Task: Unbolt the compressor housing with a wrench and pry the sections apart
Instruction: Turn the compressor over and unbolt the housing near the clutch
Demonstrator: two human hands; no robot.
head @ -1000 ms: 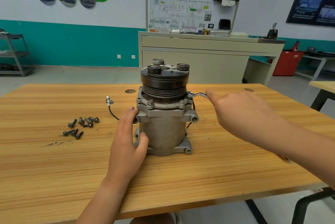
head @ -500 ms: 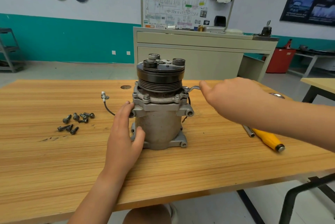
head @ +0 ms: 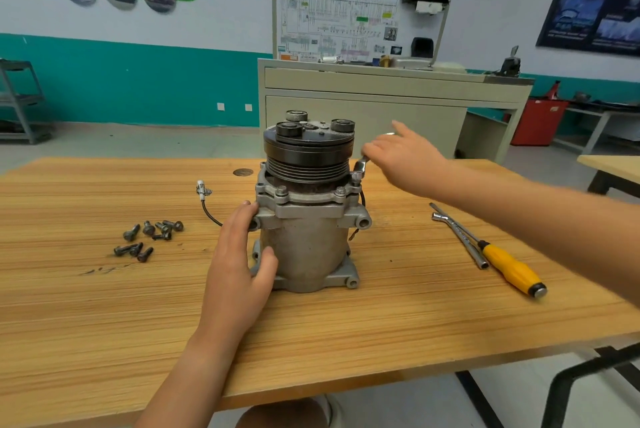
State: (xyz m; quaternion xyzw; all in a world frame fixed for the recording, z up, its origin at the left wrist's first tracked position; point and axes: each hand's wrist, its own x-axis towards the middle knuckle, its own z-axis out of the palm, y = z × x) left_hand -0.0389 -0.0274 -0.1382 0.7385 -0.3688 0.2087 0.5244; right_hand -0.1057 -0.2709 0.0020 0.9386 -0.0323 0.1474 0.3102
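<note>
Far left of desk [head: 86, 316]: loose bolts [head: 149, 238] lie in a small scatter, well apart from the work. They are judged to be parked there so they are neither lost nor swept off by the wrench swing. Just left of the unit, a wired connector plug [head: 203, 189] is trailed out to the side on its lead.

Left hand [head: 239, 264]: clasped on the compressor housing [head: 304, 247], with fingers up against the left mounting ear and thumb wrapped across the front of the barrel. The hold is judged to be a brace. The unit is only stood on the wood, not clamped, so torque at the flange could spin or tip it.

Centre: the housing is stood upright on its rear end near the middle of the desk. The grooved pulley [head: 308, 150] is uppermost, so the flange bolts [head: 281, 191] are presented from above. Two heads are seen seated at the front of the flange, and the seam looks unparted.

Right of pulley: the wrench [head: 360, 169] is set at the right-hand flange corner, handle angled up and away. The right hand [head: 408, 160] is laid over the handle, index finger stretched out. The view is blurred there, so it cannot be told whether the fingers are closed round the handle.

Far right: an L-shaped socket wrench [head: 457, 233] and a yellow-handled screwdriver [head: 512, 270] lie side by side near the right arm. The screwdriver is judged to be staged for the prying.
</note>
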